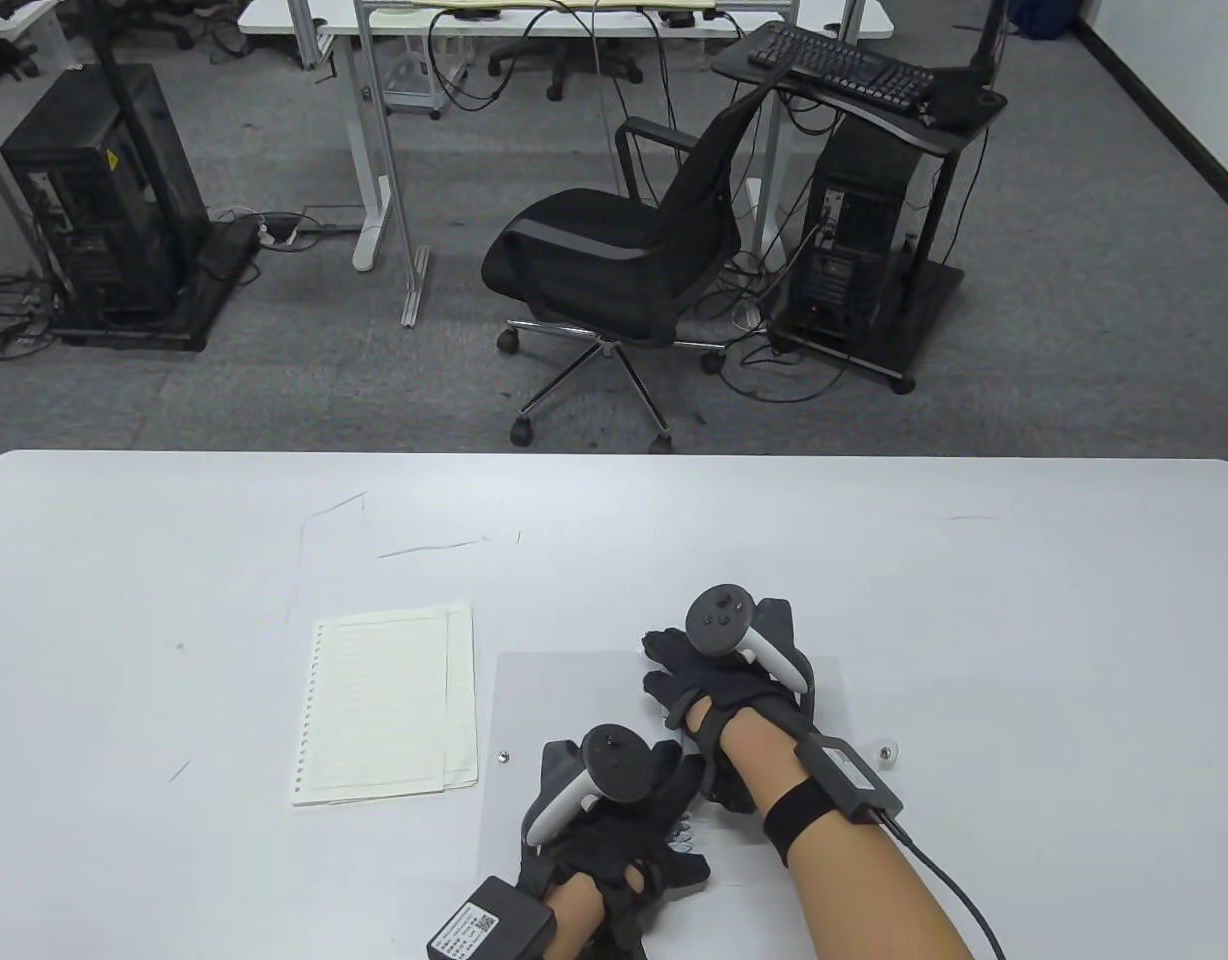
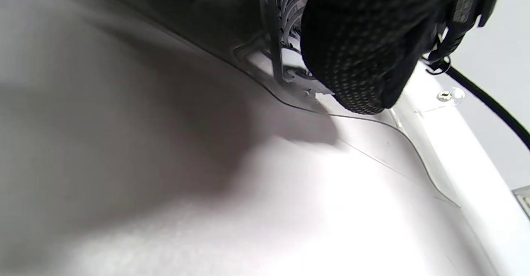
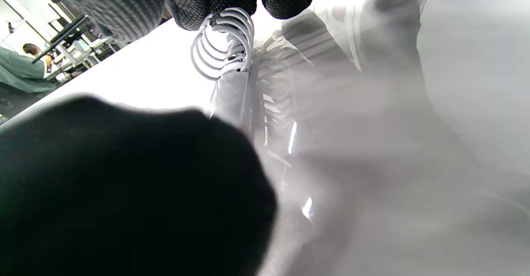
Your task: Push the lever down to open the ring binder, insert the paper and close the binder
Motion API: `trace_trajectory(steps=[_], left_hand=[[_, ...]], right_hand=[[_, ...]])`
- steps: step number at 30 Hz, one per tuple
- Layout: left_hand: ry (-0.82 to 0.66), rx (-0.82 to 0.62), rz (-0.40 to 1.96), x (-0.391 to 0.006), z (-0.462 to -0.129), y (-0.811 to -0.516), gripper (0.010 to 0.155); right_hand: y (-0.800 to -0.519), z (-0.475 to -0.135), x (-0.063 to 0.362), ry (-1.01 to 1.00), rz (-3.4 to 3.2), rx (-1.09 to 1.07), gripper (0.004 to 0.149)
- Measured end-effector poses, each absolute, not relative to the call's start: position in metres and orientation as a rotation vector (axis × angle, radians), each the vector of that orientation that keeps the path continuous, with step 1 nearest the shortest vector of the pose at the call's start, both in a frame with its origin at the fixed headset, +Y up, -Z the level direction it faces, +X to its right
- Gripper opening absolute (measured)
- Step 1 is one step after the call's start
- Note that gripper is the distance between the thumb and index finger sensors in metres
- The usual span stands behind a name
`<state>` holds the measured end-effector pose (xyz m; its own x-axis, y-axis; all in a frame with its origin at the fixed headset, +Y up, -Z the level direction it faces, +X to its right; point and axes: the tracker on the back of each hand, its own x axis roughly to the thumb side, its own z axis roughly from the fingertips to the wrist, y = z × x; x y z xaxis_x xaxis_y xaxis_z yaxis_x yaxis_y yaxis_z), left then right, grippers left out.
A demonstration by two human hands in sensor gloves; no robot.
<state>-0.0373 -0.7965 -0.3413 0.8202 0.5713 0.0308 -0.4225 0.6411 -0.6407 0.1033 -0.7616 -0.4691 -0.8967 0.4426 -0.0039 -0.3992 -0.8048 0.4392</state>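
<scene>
Lying just left of the binder [image 1: 534,700], the paper [image 1: 384,705] runs parallel to its rings [image 3: 223,40]; left hand [image 1: 614,810] presses the near end, right hand [image 1: 724,690] fingers touch the rings, grips unclear.

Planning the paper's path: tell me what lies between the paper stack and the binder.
Only a narrow strip of bare table separates the paper from the binder's clear cover, seen in the table view.

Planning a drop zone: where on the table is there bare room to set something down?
Free: the table right of the right hand; the far strip behind the paper stack; the left side beyond the stack. Crowded: near centre, where both hands, the left hand included, sit over the clear binder, with the stack close beside it.
</scene>
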Motion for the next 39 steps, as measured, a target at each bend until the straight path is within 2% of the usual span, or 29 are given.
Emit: trace_trajectory(steps=[5,9,12,17,20,23,26,32,35,39], left_hand=[[-0.254,-0.66,0.531,-0.038,-0.341,-0.795,0.085],[-0.253,-0.659,0.538,-0.039,-0.341,-0.797,0.084],[-0.255,-0.664,0.541,-0.038,-0.341,-0.797,0.084],[-0.257,-0.665,0.546,-0.039,-0.341,-0.797,0.084],[-0.259,-0.661,0.546,-0.038,-0.34,-0.797,0.084],[-0.26,-0.66,0.545,-0.038,-0.341,-0.797,0.084],[-0.263,-0.656,0.546,-0.038,-0.34,-0.797,0.083],[-0.272,-0.637,0.586,-0.041,-0.341,-0.794,0.083],[-0.258,-0.632,0.614,-0.05,-0.343,-0.782,0.082],[-0.211,-0.46,0.689,-0.08,-0.349,-0.727,0.079]], right_hand=[[-0.764,-0.467,0.103,0.564,2.621,0.168,0.063],[-0.762,-0.455,0.108,0.647,2.594,0.252,0.075],[-0.745,-0.438,0.124,0.468,2.666,0.245,0.077],[-0.731,-0.398,0.174,0.55,2.799,0.173,0.075],[-0.741,-0.376,0.212,0.53,2.853,0.059,0.075],[-0.764,-0.364,0.242,0.549,2.851,-0.08,0.076],[-0.781,-0.361,0.254,0.604,2.755,-0.151,0.075],[-0.787,-0.361,0.253,0.706,2.739,-0.145,0.081],[-0.787,-0.36,0.252,0.715,2.754,-0.133,0.081],[-0.788,-0.36,0.254,0.732,2.719,-0.127,0.082]])
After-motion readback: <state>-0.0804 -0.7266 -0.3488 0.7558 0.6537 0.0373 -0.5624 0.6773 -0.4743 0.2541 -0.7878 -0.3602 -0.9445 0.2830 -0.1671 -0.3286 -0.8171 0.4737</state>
